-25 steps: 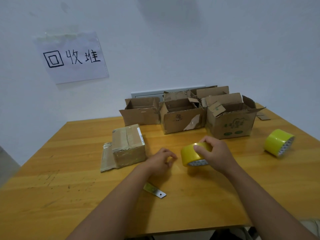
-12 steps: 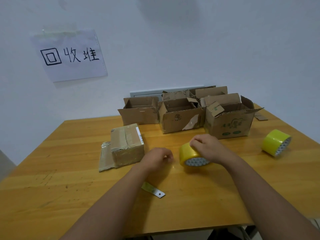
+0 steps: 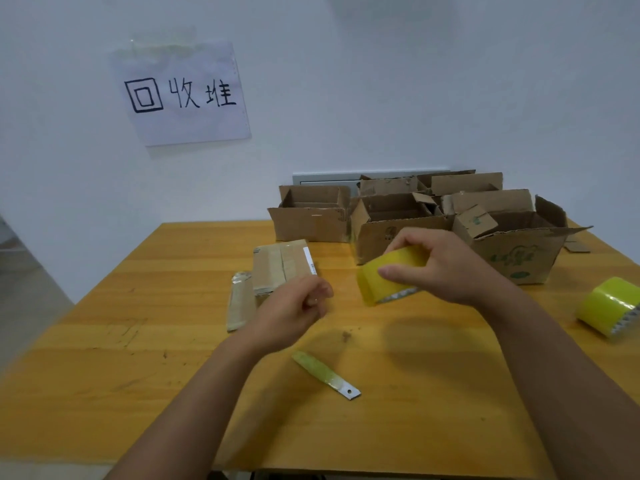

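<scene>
The tape roll (image 3: pixel 389 277) was standing on the counter (image 3: pixel 433 393) a moment ago. Now it is up in the air and tipped on its side, with its shadow spread on the wood below. The right hand (image 3: pixel 450 268) grips it from above, fingers over the yellow band and thumb along the near side.

The left hand (image 3: pixel 294 308) had been resting close beside the roll. It has since risen and drawn away to the left, in front of the taped-up parcel (image 3: pixel 282 266). Its fingers are curled with the thumb against them. The hand is blurred, so I cannot tell whether it pinches the free end of the tape or nothing at all. My guess is that a strip is being started or pulled out for sealing.

At the back of the counter stand three open cartons: one on the left (image 3: pixel 310 221), one in the middle (image 3: pixel 388 233) and a printed one on the right (image 3: pixel 516 254). Their flaps are up, and the parts of their insides that I can see look bare, though their floors are hidden. More cartons stand behind them. The parcel is closed, so what it holds is unseen.

A cutter blade (image 3: pixel 325 374) lies untouched near the front edge. A second roll (image 3: pixel 607 306) sits well off to the right.
</scene>
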A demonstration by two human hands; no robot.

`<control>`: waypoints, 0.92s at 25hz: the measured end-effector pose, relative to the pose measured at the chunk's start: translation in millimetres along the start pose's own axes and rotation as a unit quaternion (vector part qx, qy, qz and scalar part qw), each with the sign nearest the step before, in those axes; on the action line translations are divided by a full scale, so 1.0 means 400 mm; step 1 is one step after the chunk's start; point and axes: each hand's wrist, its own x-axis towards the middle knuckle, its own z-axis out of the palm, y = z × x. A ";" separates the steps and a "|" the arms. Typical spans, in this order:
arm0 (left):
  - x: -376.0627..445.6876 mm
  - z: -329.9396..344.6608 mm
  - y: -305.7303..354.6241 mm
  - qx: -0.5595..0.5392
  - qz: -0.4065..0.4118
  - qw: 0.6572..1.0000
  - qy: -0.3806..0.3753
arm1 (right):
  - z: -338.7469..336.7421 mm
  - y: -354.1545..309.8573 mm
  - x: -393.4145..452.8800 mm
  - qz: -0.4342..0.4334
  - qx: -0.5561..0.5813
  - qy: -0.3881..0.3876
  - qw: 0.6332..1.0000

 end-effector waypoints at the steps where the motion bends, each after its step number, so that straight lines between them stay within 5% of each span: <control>1: -0.008 -0.028 0.002 -0.001 -0.013 1.000 -0.002 | 0.006 -0.007 0.015 -0.007 0.019 0.010 1.000; 5: -0.052 -0.097 -0.019 -0.108 -0.091 0.990 0.011 | 0.055 -0.024 0.073 -0.013 0.090 0.019 0.996; 9: -0.082 -0.137 -0.051 -0.225 -0.216 0.946 0.089 | 0.097 -0.027 0.107 -0.015 0.098 0.017 0.995; 14: -0.083 -0.132 -0.077 -0.367 -0.241 0.883 0.165 | 0.133 -0.015 0.141 0.019 0.143 0.029 0.989; 18: -0.067 -0.100 -0.086 -0.357 -0.293 0.861 0.211 | 0.164 0.004 0.154 0.063 0.133 0.030 0.989; 23: -0.048 -0.070 -0.097 -0.267 -0.300 0.876 0.267 | 0.177 0.017 0.159 0.090 0.142 0.030 0.985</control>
